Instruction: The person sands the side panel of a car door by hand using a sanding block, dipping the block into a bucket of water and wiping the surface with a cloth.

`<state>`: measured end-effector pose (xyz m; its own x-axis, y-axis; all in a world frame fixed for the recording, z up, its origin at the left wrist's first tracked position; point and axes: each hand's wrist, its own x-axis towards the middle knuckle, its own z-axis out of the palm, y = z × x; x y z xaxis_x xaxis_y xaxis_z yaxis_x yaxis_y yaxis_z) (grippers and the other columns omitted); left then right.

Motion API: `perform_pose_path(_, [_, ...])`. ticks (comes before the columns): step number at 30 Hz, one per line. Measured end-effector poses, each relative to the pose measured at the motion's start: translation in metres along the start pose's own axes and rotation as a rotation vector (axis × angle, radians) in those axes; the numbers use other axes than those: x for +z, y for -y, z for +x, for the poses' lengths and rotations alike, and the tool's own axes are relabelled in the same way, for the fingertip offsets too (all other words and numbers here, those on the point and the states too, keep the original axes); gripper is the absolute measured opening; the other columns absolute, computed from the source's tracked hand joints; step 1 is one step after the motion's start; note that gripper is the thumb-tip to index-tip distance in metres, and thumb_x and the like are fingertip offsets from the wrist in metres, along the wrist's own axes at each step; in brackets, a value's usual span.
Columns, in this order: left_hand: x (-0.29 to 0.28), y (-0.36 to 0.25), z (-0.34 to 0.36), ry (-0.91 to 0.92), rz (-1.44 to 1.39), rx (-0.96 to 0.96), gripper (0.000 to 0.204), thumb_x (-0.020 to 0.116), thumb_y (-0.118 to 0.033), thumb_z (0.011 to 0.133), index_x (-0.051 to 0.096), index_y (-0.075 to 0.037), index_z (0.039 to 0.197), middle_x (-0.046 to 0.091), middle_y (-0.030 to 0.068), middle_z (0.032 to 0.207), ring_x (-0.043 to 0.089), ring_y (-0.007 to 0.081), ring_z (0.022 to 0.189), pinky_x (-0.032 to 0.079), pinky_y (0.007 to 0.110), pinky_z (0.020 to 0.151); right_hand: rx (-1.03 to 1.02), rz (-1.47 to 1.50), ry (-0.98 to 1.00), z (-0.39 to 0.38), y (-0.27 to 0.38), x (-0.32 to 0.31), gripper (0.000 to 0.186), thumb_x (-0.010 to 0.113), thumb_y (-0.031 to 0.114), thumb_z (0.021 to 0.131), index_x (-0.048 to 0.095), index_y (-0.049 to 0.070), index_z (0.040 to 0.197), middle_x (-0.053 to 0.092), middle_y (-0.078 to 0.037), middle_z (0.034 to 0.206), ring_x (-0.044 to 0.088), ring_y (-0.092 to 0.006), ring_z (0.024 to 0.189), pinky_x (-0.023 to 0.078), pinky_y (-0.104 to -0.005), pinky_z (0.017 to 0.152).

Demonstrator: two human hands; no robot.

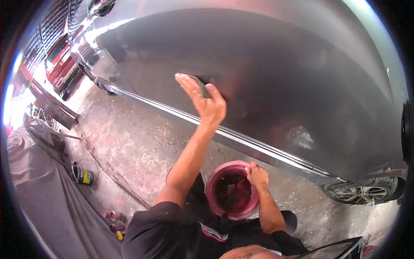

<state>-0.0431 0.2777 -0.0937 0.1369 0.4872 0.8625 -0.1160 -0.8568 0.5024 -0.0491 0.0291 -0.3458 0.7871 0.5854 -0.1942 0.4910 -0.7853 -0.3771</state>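
Observation:
My left hand point(202, 100) lies against the dark grey car door panel point(276, 69), its fingers together and the thumb set apart. Between thumb and fingers shows a dark green pad point(201, 87), pressed to the panel; most of it is hidden under the hand. Lower down, my right hand point(258, 175) is closed over the rim of a pinkish-red bucket point(212, 190). Dark liquid and a reddish cloth-like thing point(243, 192) are inside the bucket, along with a small squarish piece too dim to name. A whitish patch point(301, 137) marks the panel to the right.
A bright trim strip point(267, 150) runs along the car's lower edge, with a wheel point(361, 194) at right. At left are a grey cover sheet point(43, 190), a dark pail point(82, 175), small containers point(113, 216) and a hose on the concrete floor point(125, 134). A red vehicle point(64, 64) stands far left.

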Motion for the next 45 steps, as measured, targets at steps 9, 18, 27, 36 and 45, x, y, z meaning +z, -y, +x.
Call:
perform_pose_path(9, [0.002,-0.010,-0.026,0.151,0.198,0.286,0.093,0.062,-0.025,0.085,0.008,0.010,0.152,0.007,0.0345,0.157,0.004,0.0551,0.145,0.006,0.061,0.117,0.011,0.025,-0.012,-0.009,0.001,0.005,0.039,0.058,0.045,0.093,0.055,0.015,0.118,0.069,-0.020,0.103,0.067,-0.0421,0.094,0.052,-0.0544,0.081])
perform_pose_path(18, [-0.004,-0.022,-0.001,0.076,0.098,0.000,0.086,0.054,-0.017,0.092,-0.002,0.013,0.150,-0.005,0.0382,0.155,-0.003,0.0505,0.147,0.003,0.055,0.119,-0.002,0.022,-0.005,-0.005,0.007,-0.005,0.036,0.058,0.044,0.092,0.056,0.012,0.109,0.069,-0.019,0.100,0.067,-0.0424,0.092,0.052,-0.0546,0.080])
perform_pose_path(27, [-0.021,0.027,0.078,-0.134,-0.047,-0.164,0.074,0.037,-0.032,0.106,-0.006,0.009,0.151,-0.006,0.0283,0.160,0.000,0.0348,0.151,0.006,0.042,0.122,-0.032,0.029,-0.022,-0.007,0.003,-0.002,0.038,0.055,0.046,0.094,0.056,0.013,0.111,0.069,-0.019,0.099,0.067,-0.0406,0.094,0.052,-0.0537,0.080])
perform_pose_path(36, [0.027,-0.043,0.044,-0.165,-0.042,0.240,0.088,0.055,-0.028,0.093,0.002,0.016,0.147,0.007,0.0370,0.156,0.004,0.0495,0.147,0.002,0.055,0.120,-0.025,0.063,0.009,0.004,-0.004,-0.003,0.039,0.058,0.046,0.091,0.056,0.013,0.112,0.068,-0.019,0.104,0.065,-0.0428,0.098,0.051,-0.0545,0.084])
perform_pose_path(45, [-0.027,0.000,0.111,-0.134,0.076,-0.168,0.059,0.030,-0.014,0.104,0.005,0.014,0.150,0.000,0.0365,0.157,-0.004,0.0390,0.150,-0.002,0.043,0.122,-0.083,0.075,-0.037,0.004,0.007,-0.006,0.043,0.061,0.051,0.088,0.061,0.013,0.107,0.070,-0.018,0.096,0.068,-0.0416,0.089,0.054,-0.0526,0.077])
